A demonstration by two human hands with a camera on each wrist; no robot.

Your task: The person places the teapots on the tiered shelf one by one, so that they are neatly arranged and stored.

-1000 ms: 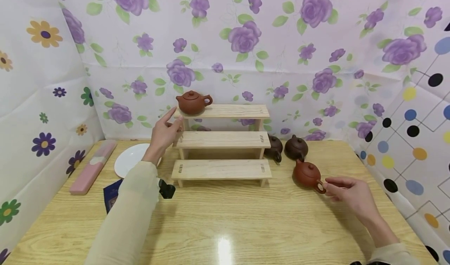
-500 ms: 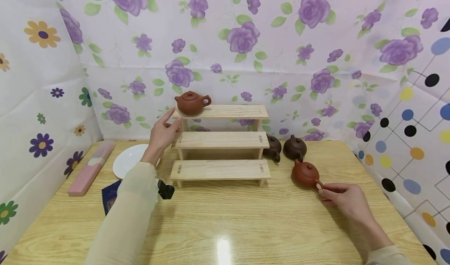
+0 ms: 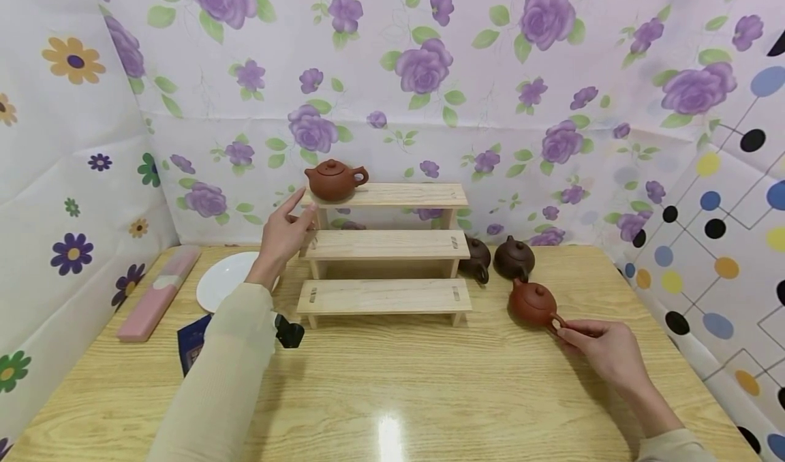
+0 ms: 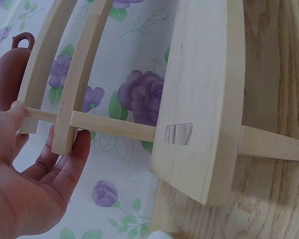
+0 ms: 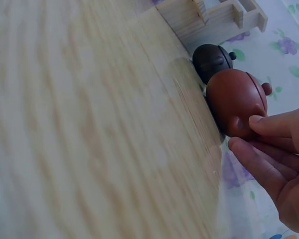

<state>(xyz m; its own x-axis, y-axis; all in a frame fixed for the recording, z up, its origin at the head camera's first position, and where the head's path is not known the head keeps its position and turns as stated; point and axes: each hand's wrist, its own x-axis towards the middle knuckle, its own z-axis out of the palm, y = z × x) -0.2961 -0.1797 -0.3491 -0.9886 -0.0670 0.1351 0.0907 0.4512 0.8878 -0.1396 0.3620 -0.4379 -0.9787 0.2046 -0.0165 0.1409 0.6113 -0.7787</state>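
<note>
One red teapot (image 3: 531, 303) right of wooden rack (image 3: 383, 244), handle (image 3: 561, 317) pinched by right hand (image 3: 607, 354). Spout (image 3: 518, 285) pointed away and left, long axis diagonal. Wooden rack's left side held by left hand (image 3: 285, 236), fingers part-curled.

1 teapot (image 3: 332, 180) on the stand (image 3: 384, 244); 3 teapots (image 3: 533, 304) right, plate (image 3: 223, 281) left.

Left hand (image 4: 32, 186) grips the end of a wooden stand (image 4: 199, 84)

In the left wrist view, the thumb (image 4: 16, 114) lies near the outermost board, while the curled fingers (image 4: 80, 144) reach behind the end of the middle one. A reddish-brown teapot (image 4: 7, 79) with a loop handle (image 4: 23, 39) shows beyond the outermost board, partly hidden. Cloth (image 4: 107, 164) printed with purple flowers fills the gaps between boards. Wood-grain table (image 4: 269, 214) shows at the right. A white rounded edge (image 4: 161, 235) peeks in at the bottom.
</note>
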